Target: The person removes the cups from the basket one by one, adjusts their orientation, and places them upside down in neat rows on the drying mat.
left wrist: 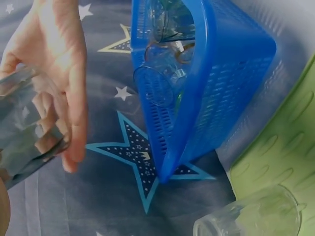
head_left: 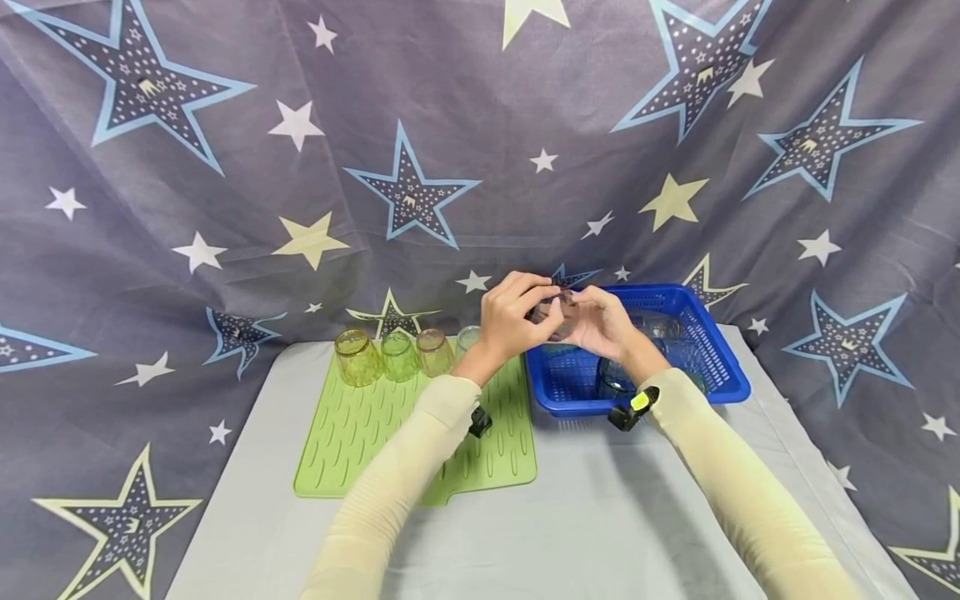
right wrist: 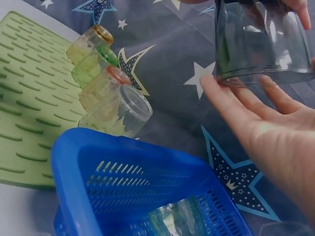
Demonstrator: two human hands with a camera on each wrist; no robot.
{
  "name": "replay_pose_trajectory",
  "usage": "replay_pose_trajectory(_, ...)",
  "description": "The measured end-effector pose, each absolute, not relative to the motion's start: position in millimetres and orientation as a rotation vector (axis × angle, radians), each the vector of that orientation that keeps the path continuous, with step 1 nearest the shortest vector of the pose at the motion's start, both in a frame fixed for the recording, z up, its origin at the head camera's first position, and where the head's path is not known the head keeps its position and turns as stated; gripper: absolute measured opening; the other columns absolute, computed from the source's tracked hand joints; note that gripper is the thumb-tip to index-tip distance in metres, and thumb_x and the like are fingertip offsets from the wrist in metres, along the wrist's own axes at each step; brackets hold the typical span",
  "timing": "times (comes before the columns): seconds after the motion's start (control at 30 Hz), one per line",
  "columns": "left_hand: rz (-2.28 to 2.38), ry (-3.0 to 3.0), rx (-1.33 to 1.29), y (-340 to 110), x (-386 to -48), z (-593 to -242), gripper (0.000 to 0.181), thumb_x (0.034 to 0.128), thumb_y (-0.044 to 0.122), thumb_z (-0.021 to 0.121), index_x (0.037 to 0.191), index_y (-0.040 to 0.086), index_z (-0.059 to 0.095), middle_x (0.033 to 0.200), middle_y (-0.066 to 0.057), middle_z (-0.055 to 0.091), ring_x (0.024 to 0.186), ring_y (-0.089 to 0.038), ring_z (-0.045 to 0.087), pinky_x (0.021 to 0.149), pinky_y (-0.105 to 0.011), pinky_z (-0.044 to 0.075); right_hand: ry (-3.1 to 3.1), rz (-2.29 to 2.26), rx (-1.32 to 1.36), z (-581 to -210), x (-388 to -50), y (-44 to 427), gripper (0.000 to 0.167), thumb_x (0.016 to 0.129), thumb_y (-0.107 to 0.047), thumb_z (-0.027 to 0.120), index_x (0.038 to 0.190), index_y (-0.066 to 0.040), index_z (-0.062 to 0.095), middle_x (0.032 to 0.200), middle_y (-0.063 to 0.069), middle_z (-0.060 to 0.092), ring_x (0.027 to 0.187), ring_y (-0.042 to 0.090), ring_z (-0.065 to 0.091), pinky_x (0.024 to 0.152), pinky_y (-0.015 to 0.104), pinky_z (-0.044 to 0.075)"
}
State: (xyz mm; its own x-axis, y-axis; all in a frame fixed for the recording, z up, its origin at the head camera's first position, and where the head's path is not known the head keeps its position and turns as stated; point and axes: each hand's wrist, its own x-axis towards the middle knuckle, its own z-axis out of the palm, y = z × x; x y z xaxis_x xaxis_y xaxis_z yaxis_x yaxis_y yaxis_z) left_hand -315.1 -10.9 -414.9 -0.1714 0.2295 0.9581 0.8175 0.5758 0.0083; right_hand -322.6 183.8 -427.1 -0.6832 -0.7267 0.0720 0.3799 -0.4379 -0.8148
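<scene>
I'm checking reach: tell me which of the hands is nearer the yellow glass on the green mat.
Left. The left hand is raised, to the right of the yellow glass; the right hand is farther right, past the left hand.

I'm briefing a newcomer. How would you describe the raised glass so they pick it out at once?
Find the blue basket, right of the green mat. By the basket's far left corner in the head view, between the left hand and the right hand, is the greyish glass. It alone is held up; the other glasses sit in the basket or on the mat.
</scene>
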Motion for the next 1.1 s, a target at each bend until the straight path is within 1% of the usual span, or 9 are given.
replay_pose_trajectory(0.2,-0.558,-1.771,-0.872,-14,-312,-412,0.011,0.0782,0.018,0.073,0.082,0.012,0.081,0.083,-0.001,0.075,0.077,-0.018,0.069,0.066,-0.029,0.059,1.270,-2.081,-0.532,-427,-324,183,0.043,0.107,-0.016,0.024,0.127,-0.019,0.063,0.118,-0.004,0.070,0.106,0.013,0.066,0.097,0.044,0.049)
replay_pose_trajectory(0.37,-0.491,-1.859,-0.862,-20,-311,-411,0.012,0.0818,0.018,0.070,0.080,0.012,0.080,0.081,-0.001,0.074,0.073,-0.019,0.067,0.061,-0.029,0.056,1.345,-2.052,-0.512,-425,-325,185,0.039,0.109,-0.019,0.030,0.140,-0.016,0.053,0.124,-0.004,0.068,0.113,0.012,0.065,0.100,0.041,0.051)
replay_pose_trajectory(0.43,-0.459,-1.888,-0.857,-24,-311,-410,0.013,0.0829,0.019,0.070,0.080,0.012,0.080,0.081,-0.001,0.074,0.072,-0.019,0.066,0.058,-0.030,0.056,1.393,-2.029,-0.501,-423,-325,187,0.044,0.109,-0.019,0.030,0.151,-0.013,0.042,0.130,-0.003,0.065,0.117,0.014,0.065,0.107,0.045,0.048)
replay_pose_trajectory(0.53,-0.414,-1.934,-0.852,-30,-312,-409,0.013,0.0842,0.019,0.070,0.081,0.012,0.081,0.081,-0.001,0.074,0.072,-0.019,0.066,0.057,-0.030,0.055,1.477,-1.990,-0.478,-418,-326,188,0.052,0.110,-0.019,0.029,0.160,-0.007,0.027,0.139,-0.001,0.060,0.120,0.016,0.064,0.117,0.056,0.037)
replay_pose_trajectory(0.63,-0.370,-1.981,-0.851,-37,-312,-408,0.014,0.0851,0.020,0.069,0.081,0.013,0.081,0.081,-0.001,0.074,0.071,-0.019,0.065,0.057,-0.030,0.056,1.594,-1.921,-0.482,-413,-328,189,0.055,0.111,-0.019,0.030,0.162,-0.005,0.019,0.153,0.011,0.049,0.126,0.019,0.061,0.121,0.062,0.027)
replay_pose_trajectory(0.77,-0.317,-2.031,-0.850,-48,-312,-408,0.016,0.0857,0.020,0.068,0.079,0.013,0.081,0.079,-0.001,0.073,0.067,-0.019,0.063,0.054,-0.029,0.054,1.788,-1.800,-0.487,-406,-331,193,0.054,0.110,-0.017,0.034,0.161,-0.003,0.024,0.161,0.026,0.034,0.139,0.031,0.052,0.119,0.061,0.031)
replay_pose_trajectory(0.83,-0.302,-2.048,-0.847,-55,-312,-409,0.016,0.0858,0.020,0.068,0.078,0.014,0.080,0.078,-0.001,0.073,0.065,-0.018,0.063,0.053,-0.029,0.054,1.902,-1.721,-0.485,-404,-333,196,0.052,0.109,-0.017,0.040,0.158,-0.005,0.031,0.160,0.026,0.037,0.140,0.035,0.049,0.117,0.059,0.036)
replay_pose_trajectory(0.97,-0.291,-2.078,-0.838,-69,-311,-410,0.016,0.0855,0.019,0.068,0.076,0.015,0.080,0.076,0.000,0.072,0.062,-0.018,0.063,0.052,-0.031,0.054,2.146,-1.497,-0.503,-401,-335,204,0.050,0.104,-0.021,0.056,0.151,-0.009,0.045,0.151,0.021,0.051,0.136,0.034,0.052,0.114,0.058,0.040)
replay_pose_trajectory(1.1,-0.280,-2.122,-0.822,-86,-310,-414,0.017,0.0855,0.018,0.066,0.077,0.015,0.080,0.077,-0.001,0.073,0.066,-0.022,0.064,0.047,-0.032,0.051,2.315,-1.208,-0.568,-398,-334,212,0.056,0.099,-0.024,0.066,0.149,-0.008,0.047,0.149,0.023,0.050,0.138,0.040,0.049,0.113,0.059,0.041)
